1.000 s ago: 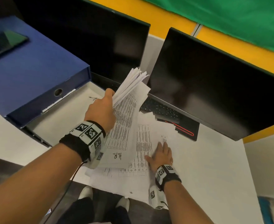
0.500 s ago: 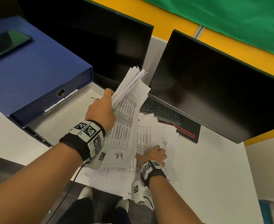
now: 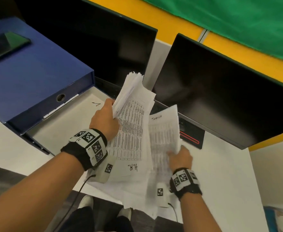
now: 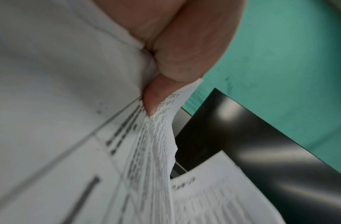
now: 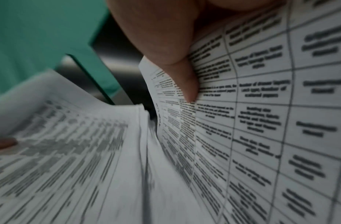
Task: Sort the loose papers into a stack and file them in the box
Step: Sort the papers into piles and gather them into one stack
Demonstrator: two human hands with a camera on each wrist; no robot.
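Note:
My left hand (image 3: pixel 106 117) holds a thick, fanned stack of printed papers (image 3: pixel 134 97) tilted up above the desk; in the left wrist view its thumb (image 4: pixel 177 57) pinches the stack (image 4: pixel 70 98). To its right, my right hand (image 3: pixel 179 155) grips a few printed sheets (image 3: pixel 164 129) lifted off the desk, and its thumb (image 5: pixel 175 57) presses on the table-printed sheet (image 5: pixel 261 106). More loose sheets (image 3: pixel 130 180), one marked "H.R.", lie under both hands at the desk's front edge. The blue file box (image 3: pixel 37 77) stands at the left with its pale inside (image 3: pixel 65 128) showing.
A dark phone (image 3: pixel 5 44) lies on the box's blue lid. Two black monitors (image 3: pixel 104 47) (image 3: pixel 221 97) stand behind the papers, and a laptop (image 3: pixel 191 133) with a red-edged touchpad sits under the right one. White desk (image 3: pixel 221 181) extends to the right.
My right hand, flat on the loose sheets a second ago, has curled round a few and lifted them up beside the stack. The left hand still holds its stack in place.

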